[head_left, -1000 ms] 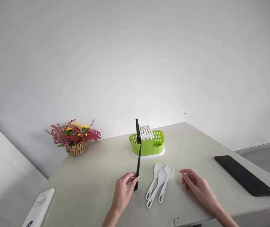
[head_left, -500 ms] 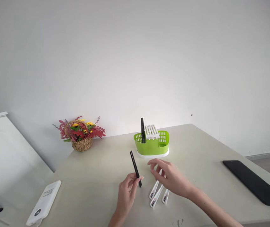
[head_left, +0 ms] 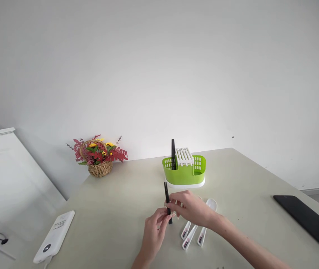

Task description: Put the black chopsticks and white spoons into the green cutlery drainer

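A pair of black chopsticks [head_left: 166,192] stands nearly upright in front of me. My left hand [head_left: 155,228] pinches it near the lower end. Higher up, the fingertips of my right hand [head_left: 188,205] close on the same pair. Several white spoons [head_left: 190,236] with printed handles lie on the table beneath my right hand, which partly hides them. Behind the hands is a green utensil basket [head_left: 183,175] with a white slotted top [head_left: 185,155] and a white base. More black chopsticks [head_left: 173,155] stand in its left compartment.
A wicker basket of artificial flowers [head_left: 100,169] sits at the table's back left. A white power bank [head_left: 54,236] with a cable lies at the left edge, beside a white cabinet [head_left: 16,186]. Along the right edge is a flat black object [head_left: 306,222]. The wall rises behind.
My right hand has moved left and down from its raised spot and closed on the chopsticks. The pair stands more upright in my left hand. The view has shifted slightly.
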A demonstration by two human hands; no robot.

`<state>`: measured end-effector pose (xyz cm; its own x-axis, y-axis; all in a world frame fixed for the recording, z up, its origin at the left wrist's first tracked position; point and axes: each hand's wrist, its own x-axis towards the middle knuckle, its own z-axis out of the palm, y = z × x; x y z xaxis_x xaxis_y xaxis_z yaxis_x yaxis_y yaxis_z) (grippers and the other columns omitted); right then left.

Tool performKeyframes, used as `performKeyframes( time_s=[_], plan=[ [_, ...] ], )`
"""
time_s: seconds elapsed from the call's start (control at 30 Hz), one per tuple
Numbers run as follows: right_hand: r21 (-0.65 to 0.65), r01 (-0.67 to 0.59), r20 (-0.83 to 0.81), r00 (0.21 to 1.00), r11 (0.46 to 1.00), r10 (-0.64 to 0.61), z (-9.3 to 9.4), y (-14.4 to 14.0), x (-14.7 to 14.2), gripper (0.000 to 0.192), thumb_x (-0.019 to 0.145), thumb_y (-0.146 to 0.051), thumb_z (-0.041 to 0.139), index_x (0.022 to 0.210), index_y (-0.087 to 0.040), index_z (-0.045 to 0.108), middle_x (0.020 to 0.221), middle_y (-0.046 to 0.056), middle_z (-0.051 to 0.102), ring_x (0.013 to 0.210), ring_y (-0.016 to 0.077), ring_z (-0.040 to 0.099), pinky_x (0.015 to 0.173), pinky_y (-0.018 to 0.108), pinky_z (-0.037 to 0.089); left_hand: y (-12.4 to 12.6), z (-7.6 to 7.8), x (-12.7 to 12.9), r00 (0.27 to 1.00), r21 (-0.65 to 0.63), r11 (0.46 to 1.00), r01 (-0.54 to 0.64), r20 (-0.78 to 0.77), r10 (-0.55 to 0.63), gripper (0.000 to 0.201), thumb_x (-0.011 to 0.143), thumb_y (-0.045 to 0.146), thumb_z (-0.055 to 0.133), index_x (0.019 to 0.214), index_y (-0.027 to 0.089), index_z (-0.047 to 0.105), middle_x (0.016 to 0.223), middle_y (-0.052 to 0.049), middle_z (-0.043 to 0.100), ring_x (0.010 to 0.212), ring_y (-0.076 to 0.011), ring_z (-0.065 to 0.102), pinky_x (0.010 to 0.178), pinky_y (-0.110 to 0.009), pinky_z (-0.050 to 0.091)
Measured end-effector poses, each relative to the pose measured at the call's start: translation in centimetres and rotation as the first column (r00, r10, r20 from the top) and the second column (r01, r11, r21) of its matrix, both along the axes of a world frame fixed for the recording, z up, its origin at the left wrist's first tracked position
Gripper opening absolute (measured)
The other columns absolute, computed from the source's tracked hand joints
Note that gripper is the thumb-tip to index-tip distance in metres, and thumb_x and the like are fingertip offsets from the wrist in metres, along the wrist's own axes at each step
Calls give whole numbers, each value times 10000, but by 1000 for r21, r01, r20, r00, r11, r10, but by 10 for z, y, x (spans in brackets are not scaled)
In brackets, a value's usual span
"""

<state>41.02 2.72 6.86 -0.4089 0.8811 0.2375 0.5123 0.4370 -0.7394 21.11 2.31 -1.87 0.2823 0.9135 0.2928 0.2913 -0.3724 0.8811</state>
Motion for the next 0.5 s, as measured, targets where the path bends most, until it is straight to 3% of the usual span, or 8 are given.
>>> performKeyframes(
  time_s=[0.13, 0.2, 0.3, 0.4, 0.5],
  plan=[
    [49, 36, 28, 999, 998, -38, -7, 1, 2, 355, 1027, -376, 494, 714, -231, 577, 647, -34, 701, 591, 126, 630, 591, 235, 378, 3, 22, -5, 994, -36, 998, 52, -99, -55, 260, 982, 427, 598, 1045, 236, 764, 1023, -53, 810, 924, -218, 770, 848, -285, 604],
    [64, 34, 31, 999, 997, -37, -9, 2, 2, 359, 1034, -386, 482, 726, -233, 586, 645, -28, 700, 586, 131, 625, 591, 238, 375, 5, 45, -9, 978, -47, 995, 93, -181, -100, 232, 930, 401, 671, 1068, 265, 798, 1073, -46, 810, 1003, -245, 759, 925, -324, 593],
    [80, 40, 37, 998, 996, -43, -8, 1, 2, 342, 1033, -369, 474, 741, -235, 595, 653, -23, 699, 583, 136, 625, 585, 240, 364, 6, 87, -11, 978, 16, 997, 74, -195, -69, 384, 833, 392, 780, 1204, 291, 777, 1213, -44, 778, 1153, -284, 709, 1054, -384, 542],
    [97, 41, 40, 998, 994, -45, -7, -1, 0, 333, 1030, -355, 464, 757, -232, 609, 701, -12, 713, 573, 132, 620, 588, 245, 366, 6, 121, -4, 988, 82, 997, 14, -155, -1, 368, 855, 443, 752, 1186, 285, 791, 1184, -44, 788, 1123, -282, 720, 1025, -375, 561],
    [105, 30, 48, 998, 994, -35, -5, -2, -1, 315, 1030, -358, 461, 801, -234, 637, 747, -10, 724, 570, 128, 619, 599, 250, 377, 7, 138, 7, 988, 94, 995, -16, -153, 30, 281, 867, 460, 732, 1046, 271, 837, 1025, -35, 822, 943, -259, 764, 894, -322, 604]
  ],
)
